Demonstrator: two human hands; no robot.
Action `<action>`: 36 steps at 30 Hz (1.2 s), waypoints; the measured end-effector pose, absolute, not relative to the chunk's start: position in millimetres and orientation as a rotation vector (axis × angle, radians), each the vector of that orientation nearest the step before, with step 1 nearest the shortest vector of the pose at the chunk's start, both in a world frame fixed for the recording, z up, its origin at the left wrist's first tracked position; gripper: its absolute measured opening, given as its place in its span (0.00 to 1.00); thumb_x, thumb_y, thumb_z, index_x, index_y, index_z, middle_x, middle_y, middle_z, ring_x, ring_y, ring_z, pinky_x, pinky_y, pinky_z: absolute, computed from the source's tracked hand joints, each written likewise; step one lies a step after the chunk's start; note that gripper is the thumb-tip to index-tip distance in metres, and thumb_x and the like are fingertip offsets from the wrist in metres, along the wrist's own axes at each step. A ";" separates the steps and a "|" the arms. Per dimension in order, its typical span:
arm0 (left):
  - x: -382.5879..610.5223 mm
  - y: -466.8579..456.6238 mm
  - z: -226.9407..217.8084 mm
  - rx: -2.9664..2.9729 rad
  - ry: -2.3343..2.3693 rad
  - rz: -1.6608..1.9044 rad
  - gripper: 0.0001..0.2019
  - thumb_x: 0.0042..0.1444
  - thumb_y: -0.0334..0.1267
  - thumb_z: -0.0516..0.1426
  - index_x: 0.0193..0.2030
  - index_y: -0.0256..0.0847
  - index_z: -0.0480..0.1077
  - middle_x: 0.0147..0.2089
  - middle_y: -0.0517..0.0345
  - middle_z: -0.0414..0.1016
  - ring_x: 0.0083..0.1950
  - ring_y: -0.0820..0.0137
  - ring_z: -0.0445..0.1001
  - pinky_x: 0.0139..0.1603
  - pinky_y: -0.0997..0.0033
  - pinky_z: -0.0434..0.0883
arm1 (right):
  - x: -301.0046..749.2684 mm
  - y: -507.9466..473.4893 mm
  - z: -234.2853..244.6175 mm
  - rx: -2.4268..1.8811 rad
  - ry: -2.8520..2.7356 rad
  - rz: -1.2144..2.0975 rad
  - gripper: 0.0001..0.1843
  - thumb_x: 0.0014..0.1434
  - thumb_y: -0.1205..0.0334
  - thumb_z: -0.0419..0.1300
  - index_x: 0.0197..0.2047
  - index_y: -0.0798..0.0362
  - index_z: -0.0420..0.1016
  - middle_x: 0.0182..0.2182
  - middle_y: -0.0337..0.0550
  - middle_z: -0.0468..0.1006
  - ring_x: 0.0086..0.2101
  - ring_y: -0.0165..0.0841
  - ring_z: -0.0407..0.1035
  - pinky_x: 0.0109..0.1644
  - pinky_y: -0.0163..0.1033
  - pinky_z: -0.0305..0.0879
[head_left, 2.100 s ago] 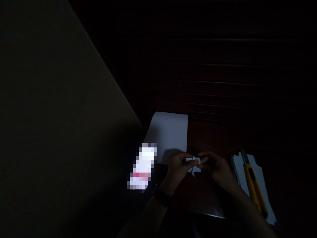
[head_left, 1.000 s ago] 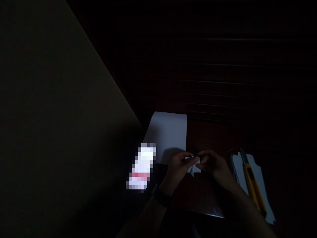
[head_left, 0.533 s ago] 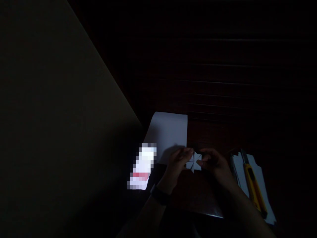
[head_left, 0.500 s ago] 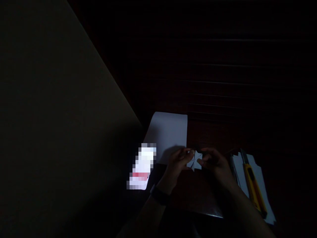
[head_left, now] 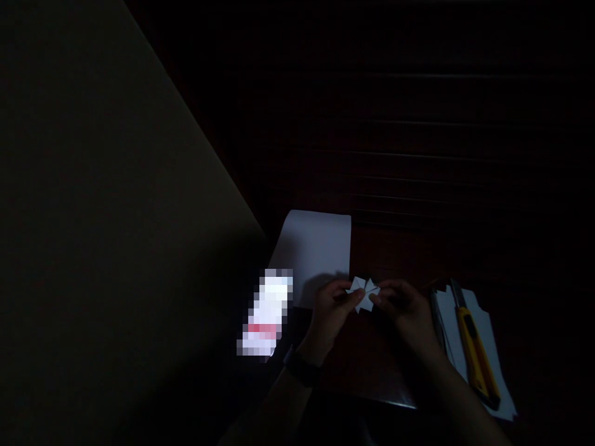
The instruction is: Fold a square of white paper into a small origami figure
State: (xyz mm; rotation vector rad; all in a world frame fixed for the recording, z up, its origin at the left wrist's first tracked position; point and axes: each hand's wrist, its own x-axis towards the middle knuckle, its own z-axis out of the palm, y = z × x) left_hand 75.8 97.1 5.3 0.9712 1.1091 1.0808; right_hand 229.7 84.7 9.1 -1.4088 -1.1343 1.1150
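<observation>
A small piece of folded white paper (head_left: 365, 295) with several pointed flaps is held up over the dark wooden table. My left hand (head_left: 332, 308) pinches its left side, the thumb lying across the front near the middle. On the other side, my right hand (head_left: 403, 306) grips the right edge between thumb and fingers. Creases show on the paper's face, but its back and some fingertips are hidden. A dark band circles my left wrist.
A yellow utility knife (head_left: 478, 353) with its blade out lies on a stack of white paper (head_left: 499, 371) at right. A larger white sheet (head_left: 320, 248) lies behind my left hand. The bright, pixelated screen (head_left: 268, 310) stands left, near a wall (head_left: 116, 217). The table's front edge (head_left: 390, 404) is close.
The folded paper has turned between my fingers and more of its face shows. My right thumb and fingers have closed in on its right edge.
</observation>
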 end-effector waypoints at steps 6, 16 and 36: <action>78.2 97.9 3.6 0.916 1.148 1.092 0.16 0.44 0.41 0.64 0.39 0.37 0.70 0.30 0.55 0.75 0.30 0.69 0.74 0.28 0.75 0.69 | 228.3 84.5 6.8 -1.413 -1.159 1.158 0.13 0.49 0.58 0.65 0.38 0.51 0.71 0.32 0.44 0.78 0.34 0.37 0.72 0.37 0.39 0.66; 76.1 97.7 6.3 1.003 1.066 1.073 0.15 0.45 0.36 0.63 0.41 0.38 0.69 0.37 0.53 0.76 0.36 0.66 0.75 0.33 0.72 0.70 | 232.5 84.6 11.4 -1.533 -1.313 1.013 0.07 0.51 0.57 0.63 0.32 0.51 0.75 0.32 0.42 0.79 0.35 0.37 0.72 0.42 0.41 0.63; 77.8 93.4 7.6 0.692 0.932 1.155 0.26 0.45 0.33 0.64 0.52 0.39 0.62 0.41 0.50 0.74 0.42 0.62 0.75 0.44 0.60 0.72 | 219.7 79.8 1.9 -1.462 -1.069 1.153 0.10 0.51 0.55 0.62 0.35 0.51 0.78 0.34 0.44 0.81 0.37 0.42 0.73 0.44 0.46 0.65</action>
